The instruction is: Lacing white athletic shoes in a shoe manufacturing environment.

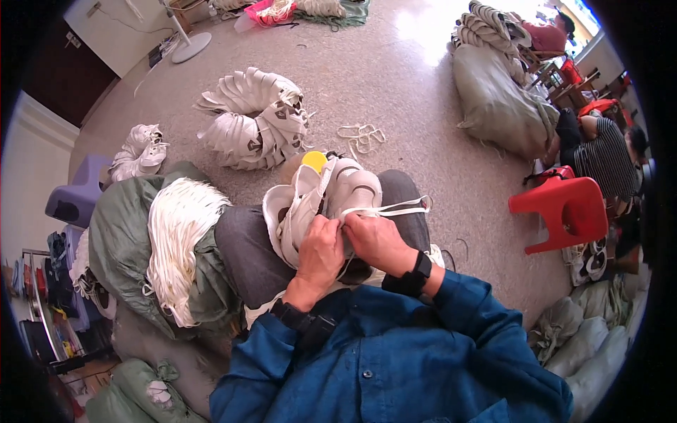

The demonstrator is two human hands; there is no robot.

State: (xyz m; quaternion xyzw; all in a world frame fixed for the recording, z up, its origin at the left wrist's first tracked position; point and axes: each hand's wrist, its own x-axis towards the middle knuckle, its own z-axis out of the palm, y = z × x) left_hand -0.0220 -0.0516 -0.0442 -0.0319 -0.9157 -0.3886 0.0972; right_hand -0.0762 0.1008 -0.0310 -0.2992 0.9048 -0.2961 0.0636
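Observation:
A cluster of off-white shoe uppers (357, 186) rests on my lap between grey-trousered knees. My left hand (320, 251) is closed at the near edge of the uppers, its fingertips pressed together against them. Right beside it, my right hand (376, 244) pinches a white shoelace (402, 209) at the upper's opening; the lace's loose loop trails off to the right. Fingertips of both hands nearly meet, and what lies under them is partly hidden. A yellow round piece (314, 161) shows just beyond the uppers.
To my left, a bundle of white laces (176, 243) lies over a green sack (116, 233). Curved stacks of uppers (257, 130) and a loose lace (362, 137) are on the floor ahead. A red stool (564, 211), stuffed sacks (501, 99) and seated people (610, 158) are at right.

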